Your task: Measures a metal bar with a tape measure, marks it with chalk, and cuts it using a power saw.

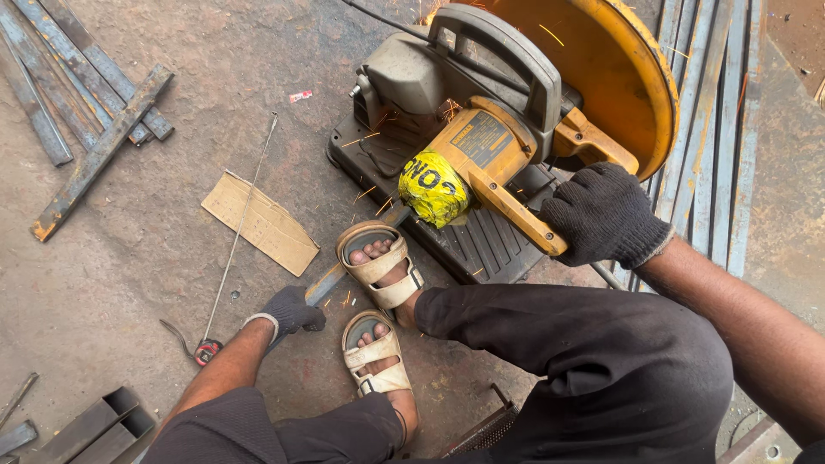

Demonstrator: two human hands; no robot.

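A chop saw [481,137] with a yellow blade guard and yellow-taped motor sits on the ground, throwing orange sparks. My right hand [603,215], in a dark knit glove, grips the saw's yellow handle. My left hand [290,311], also gloved, holds the near end of a flat metal bar [331,279] that runs under my sandalled foot [380,262] toward the saw's base. My other sandalled foot [375,352] rests just behind it. My dark trouser legs fill the lower frame.
Several flat steel bars [82,103] lie at the upper left, and long steel strips [709,129] run behind the saw on the right. A cardboard piece [259,222], a thin rod [241,223], a tape measure [206,351] and channel offcuts [94,425] lie on the concrete floor.
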